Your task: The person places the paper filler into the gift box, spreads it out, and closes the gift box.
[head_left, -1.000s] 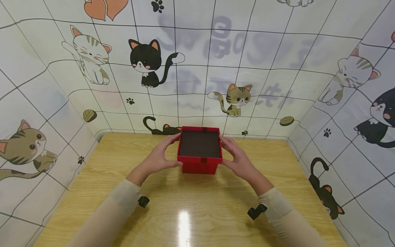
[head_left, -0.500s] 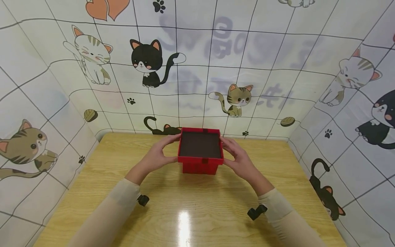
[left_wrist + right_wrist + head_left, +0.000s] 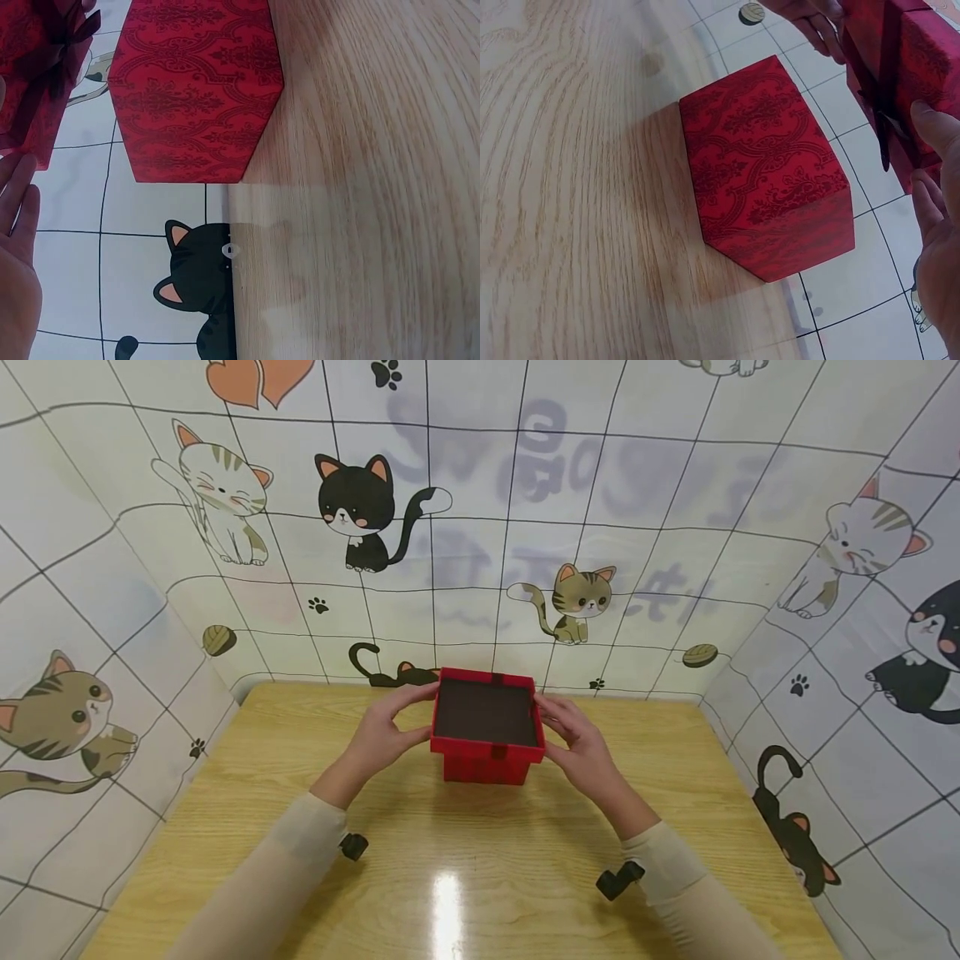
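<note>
A red gift-box lid (image 3: 468, 747) with a dark inside facing up hangs level with both hands in the head view. The left hand (image 3: 375, 739) grips its left side between thumb and fingers. Opposite, the right hand (image 3: 588, 756) holds the right side the same way. Below the lid, the red patterned box base (image 3: 483, 768) stands on the table, mostly hidden from above. Both wrist views show a gap between the base (image 3: 195, 90) and the lid. A dark ribbon bow (image 3: 889, 124) is on the lid's underside, facing the base.
The wooden table (image 3: 375, 877) ends at a back wall hanging (image 3: 472, 552) printed with cartoon cats, and similar panels rise on both sides. A small black camera is worn at each wrist.
The lid has tilted and turned slightly, its front right corner shifting a little right. The left thumb has slid up along the lid's side. The base has not moved.
</note>
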A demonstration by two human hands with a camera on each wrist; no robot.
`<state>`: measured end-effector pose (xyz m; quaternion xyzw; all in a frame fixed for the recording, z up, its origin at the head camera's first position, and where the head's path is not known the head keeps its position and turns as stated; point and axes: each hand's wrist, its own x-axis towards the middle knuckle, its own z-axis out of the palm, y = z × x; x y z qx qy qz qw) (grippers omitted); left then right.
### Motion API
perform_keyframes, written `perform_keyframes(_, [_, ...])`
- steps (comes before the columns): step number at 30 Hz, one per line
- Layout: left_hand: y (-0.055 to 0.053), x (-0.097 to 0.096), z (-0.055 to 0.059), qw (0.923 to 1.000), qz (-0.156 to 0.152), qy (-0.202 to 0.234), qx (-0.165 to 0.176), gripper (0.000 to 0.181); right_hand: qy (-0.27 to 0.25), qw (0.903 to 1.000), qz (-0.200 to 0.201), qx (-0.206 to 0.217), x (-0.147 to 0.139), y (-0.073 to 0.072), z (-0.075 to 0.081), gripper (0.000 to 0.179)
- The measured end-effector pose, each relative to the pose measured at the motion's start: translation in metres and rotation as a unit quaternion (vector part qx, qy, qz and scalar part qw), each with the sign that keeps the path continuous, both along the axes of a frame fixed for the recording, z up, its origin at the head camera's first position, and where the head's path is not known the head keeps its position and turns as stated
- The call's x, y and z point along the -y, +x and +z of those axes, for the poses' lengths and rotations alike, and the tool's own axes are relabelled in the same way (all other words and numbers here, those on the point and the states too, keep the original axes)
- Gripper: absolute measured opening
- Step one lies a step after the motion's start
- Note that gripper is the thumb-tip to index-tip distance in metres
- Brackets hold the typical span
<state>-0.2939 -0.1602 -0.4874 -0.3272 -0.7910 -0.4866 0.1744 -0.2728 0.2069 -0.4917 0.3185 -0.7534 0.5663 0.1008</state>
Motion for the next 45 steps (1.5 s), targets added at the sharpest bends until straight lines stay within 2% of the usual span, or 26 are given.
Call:
perform_keyframes(8, [0.002,-0.006,0.002,0.9992,0.030,0.028,0.000,0.067,-0.030,0.9993,-0.002,-0.021,0.006,0.001,-0.002,0.070])
perform_keyframes(16, [0.002,-0.011,0.002,0.9970,0.028,0.070,0.020,0.054,-0.041,0.9982,-0.043,-0.009,0.010,0.004,-0.004,0.061])
perform_keyframes(21, [0.003,-0.013,0.003,0.9967,0.033,0.073,0.016,0.053,-0.052,0.9966,-0.064,-0.003,0.013,0.006,-0.003,0.057])
perform_keyframes(28, [0.005,-0.020,0.001,0.9945,0.041,0.096,0.009,0.049,-0.068,0.9943,-0.080,-0.017,0.017,0.005,0.000,0.039])
perform_keyframes(32, [0.007,-0.024,0.000,0.9936,0.029,0.109,0.005,0.055,-0.097,0.9928,-0.069,-0.008,0.019,0.004,0.001,0.036])
perform_keyframes(35, [0.008,-0.025,-0.001,0.9949,0.027,0.097,0.000,0.064,-0.091,0.9925,-0.081,-0.004,0.019,0.003,0.001,0.041])
perform_keyframes(41, [0.008,-0.026,-0.002,0.9985,0.011,0.054,-0.007,0.080,-0.054,0.9886,-0.133,-0.046,0.019,0.002,0.002,0.063])
perform_keyframes(45, [0.006,-0.027,-0.004,0.9982,-0.016,0.058,-0.007,0.087,-0.048,0.9882,-0.129,-0.065,0.021,0.003,0.007,0.066])
